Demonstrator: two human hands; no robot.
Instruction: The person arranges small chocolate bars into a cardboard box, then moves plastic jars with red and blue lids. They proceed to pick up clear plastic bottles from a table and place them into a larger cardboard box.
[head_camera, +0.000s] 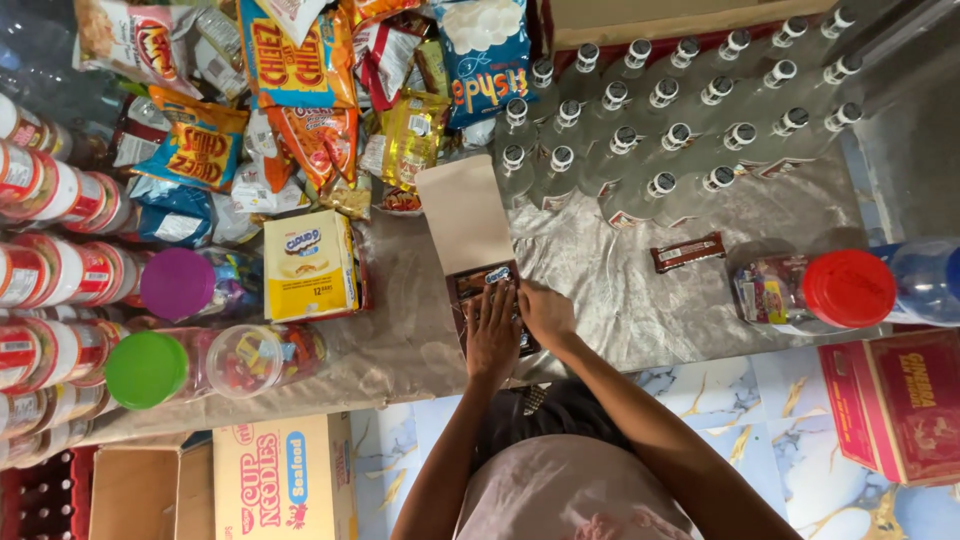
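Small open brown cardboard box of wrapped chocolate bars (487, 290) sits at the counter's near edge, directly under your hands, flap raised away from you. Left hand (492, 332) flat, fingers spread on the bars; right hand (546, 312) touches beside it, grip unclear. Box's long axis runs away from you. Left is nearer.

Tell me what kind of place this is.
Probably a small snack shop counter: snack bags piled up, rows of clear bottles, candy jars, and both hands on an open box of bars.
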